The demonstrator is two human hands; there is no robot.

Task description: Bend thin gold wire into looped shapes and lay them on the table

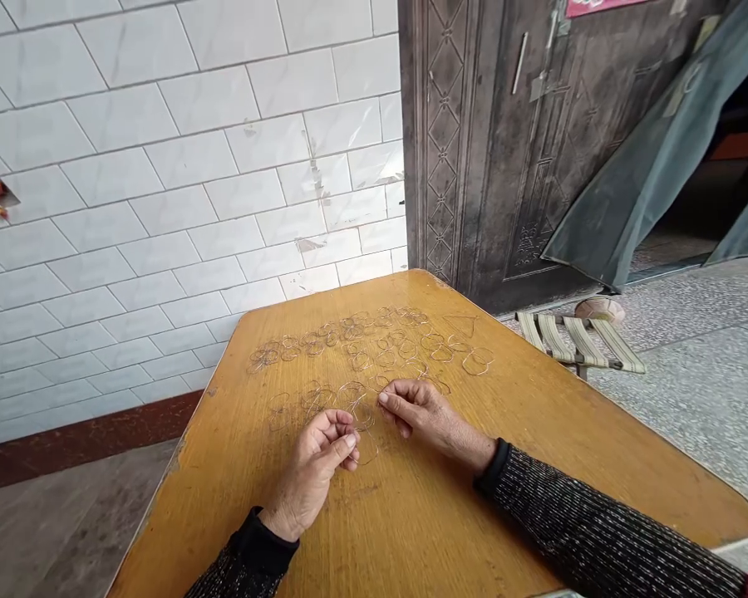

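Observation:
My left hand [315, 469] is closed in a pinch on a thin wire [376, 455], which bends into loops beside the fingertips. Just to its right, my right hand [429, 417] pinches thumb against forefinger near the same loops. Whatever sits between those right fingertips is too fine to make out. Beyond both hands, several looped wire pieces [386, 357] lie in rough rows on the wooden table [411, 515]. A nearer cluster of wire loops [315, 399] lies behind my left hand, partly overlapping the held wire in view.
A white tiled wall [180, 208] borders the table's far left side. Behind the far right corner stands a dark carved door [504, 166], with a grey-green curtain [654, 183] next to it. A strapped folding stool [579, 342] is on the floor to the right.

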